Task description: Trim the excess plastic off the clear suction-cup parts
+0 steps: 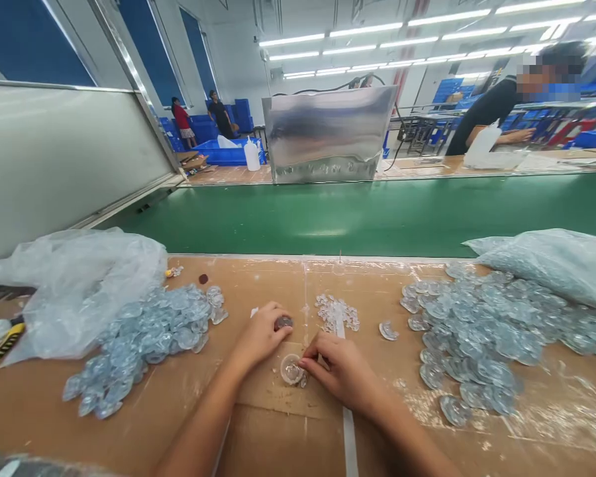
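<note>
My left hand (pixel 265 331) is closed around a small dark round piece (pixel 283 322) above the brown table. Lower down, my right hand (pixel 338 368) is pinched at the rim of a clear round plastic cup-like part (pixel 291 370); anything between its fingertips is too small to make out. Tiny clear bits lie beside that part, close to the right fingertips. Past my hands sits a little heap of small clear plastic pieces (pixel 338 313). One clear disc-shaped part (pixel 388 330) lies alone to the right of it.
Piles of clear disc parts lie at left (pixel 153 324) and right (pixel 481 331), each beside a plastic bag (pixel 94 265). A yellow-black cutter (pixel 2 346) is at far left. Beyond runs a green belt (pixel 322 218) with a metal panel (pixel 328 136) behind. A person (pixel 501 106) works across it.
</note>
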A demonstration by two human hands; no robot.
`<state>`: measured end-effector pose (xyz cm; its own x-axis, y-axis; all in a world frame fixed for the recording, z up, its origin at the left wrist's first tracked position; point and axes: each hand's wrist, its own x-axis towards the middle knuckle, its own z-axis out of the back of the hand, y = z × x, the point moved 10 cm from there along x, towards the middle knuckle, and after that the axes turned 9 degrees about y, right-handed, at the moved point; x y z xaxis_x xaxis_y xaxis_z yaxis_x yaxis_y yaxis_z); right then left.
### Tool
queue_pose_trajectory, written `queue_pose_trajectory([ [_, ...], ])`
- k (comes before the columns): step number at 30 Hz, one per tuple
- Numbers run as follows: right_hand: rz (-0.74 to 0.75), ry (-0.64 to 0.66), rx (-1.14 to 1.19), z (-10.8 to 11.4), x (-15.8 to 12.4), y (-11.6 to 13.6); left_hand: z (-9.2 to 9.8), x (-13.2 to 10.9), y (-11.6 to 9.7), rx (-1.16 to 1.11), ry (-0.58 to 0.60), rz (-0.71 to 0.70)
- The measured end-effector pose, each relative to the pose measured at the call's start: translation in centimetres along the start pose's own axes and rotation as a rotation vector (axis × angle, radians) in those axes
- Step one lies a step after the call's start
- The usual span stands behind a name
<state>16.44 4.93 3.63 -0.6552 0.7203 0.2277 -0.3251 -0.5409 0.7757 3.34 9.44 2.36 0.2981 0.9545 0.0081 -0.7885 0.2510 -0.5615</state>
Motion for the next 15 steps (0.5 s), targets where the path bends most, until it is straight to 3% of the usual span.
queue_pose_trajectory([
  [5,0.003,0.013,-0.026,-0.5,-0.1,-0.2,-0.3,-0.5,0.6,-0.062,-0.043,-0.050],
  [10,0.054,-0.044,-0.006,0.0,-0.3,0.6,0.7,-1.1,1.0,-0.109,-0.141,-0.092],
  [15,0.035,-0.079,0.052,1.1,-0.3,0.7,2.0,-1.7,-0.2,-0.136,-0.244,-0.187],
])
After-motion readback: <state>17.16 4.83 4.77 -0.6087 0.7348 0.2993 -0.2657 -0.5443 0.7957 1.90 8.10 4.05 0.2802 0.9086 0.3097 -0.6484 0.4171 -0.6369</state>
